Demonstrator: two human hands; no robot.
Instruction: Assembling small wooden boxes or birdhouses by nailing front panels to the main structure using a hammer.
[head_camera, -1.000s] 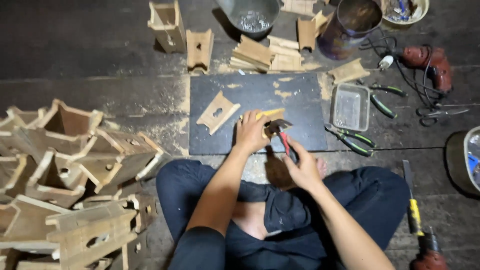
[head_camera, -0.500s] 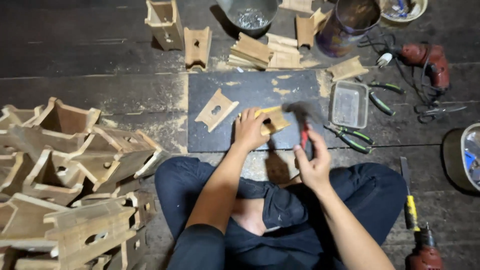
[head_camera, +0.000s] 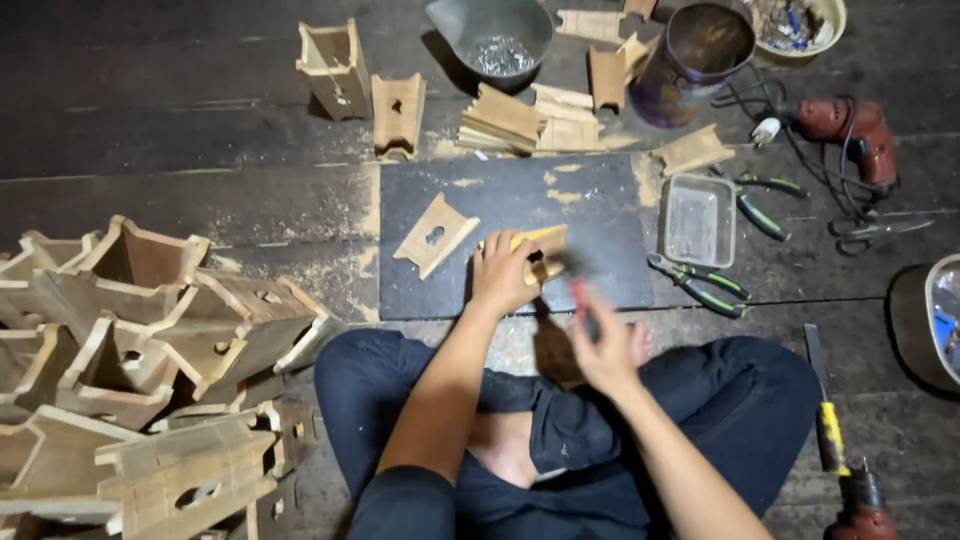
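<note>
L hand (head_camera: 502, 275) grips wood piece (head_camera: 540, 252) on mat (head_camera: 520, 205); R hand (head_camera: 605, 345) grips blurred tool; finished boxes (head_camera: 150, 300) piled left, loose parts (head_camera: 520, 120) remain.

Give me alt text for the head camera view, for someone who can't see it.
A person sitting cross-legged on a dark floor presses a small wooden piece onto a black mat with the left hand, while the blurred right hand swings a red-handled tool.

I am seeing no labels, signs or screens here. The nearest thing to packaging is a clear rectangular plastic container (head_camera: 700, 220) lying on the floor at the right edge of the dark mat (head_camera: 500, 200), just beside green-handled pliers (head_camera: 700, 285).
</note>
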